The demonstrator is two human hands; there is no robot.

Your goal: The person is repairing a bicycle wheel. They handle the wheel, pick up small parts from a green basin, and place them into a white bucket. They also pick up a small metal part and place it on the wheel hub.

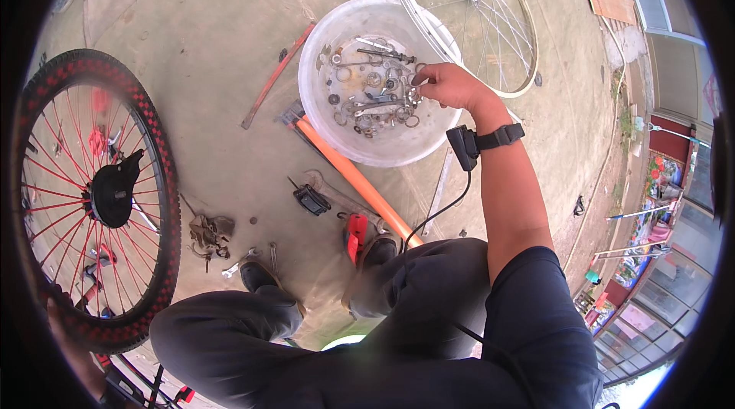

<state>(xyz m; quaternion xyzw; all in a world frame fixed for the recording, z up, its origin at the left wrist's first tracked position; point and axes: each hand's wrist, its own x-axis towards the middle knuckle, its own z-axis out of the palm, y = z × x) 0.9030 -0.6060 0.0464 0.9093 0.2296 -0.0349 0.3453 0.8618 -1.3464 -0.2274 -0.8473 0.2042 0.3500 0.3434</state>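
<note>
My right hand (452,87) reaches over the right side of a round whitish plastic basin (321,129). Its fingers are pinched together among small metal parts (375,87); whatever they hold is too small to make out. Bolts, rings, washers and a wrench (379,107) lie on the basin's bottom. At the far left stands a bicycle wheel (170,202) with a black and red checkered tyre, red spokes and a black hub (115,191). My left hand (67,336), dark and partly cut off by the picture's rim, grips the tyre's lower left edge; most of its fingers are hidden.
A bare wheel rim (524,18) with spokes overlaps the basin's far right edge. An orange tube (356,178), a red bar (277,76), a black block-shaped part (311,200), a red tool (356,237) and small wrenches (241,262) lie on the floor before my feet.
</note>
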